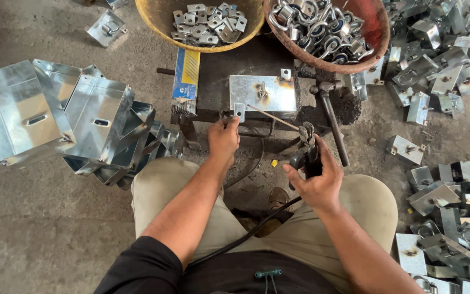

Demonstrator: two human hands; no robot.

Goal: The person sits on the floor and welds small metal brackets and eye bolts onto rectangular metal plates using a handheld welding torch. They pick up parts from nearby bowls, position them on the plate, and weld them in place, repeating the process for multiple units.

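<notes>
Sheet-metal plate [263,92], stiff, light and sharp-edged, lies on the desk [216,76]; left hand [223,139] pinches its front tab [239,111], right hand [315,177] clenches the electrode holder [304,152].

Shiny galvanized steel plate [263,93] (scorched brown in spots), rusty metal bowl [377,41], rough grey floor [44,218], possibly concrete

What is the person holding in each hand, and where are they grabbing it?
The right hand grips the black welding electrode holder by its handle. The left hand pinches the small tab at the front edge of the flat galvanized metal plate.
</notes>
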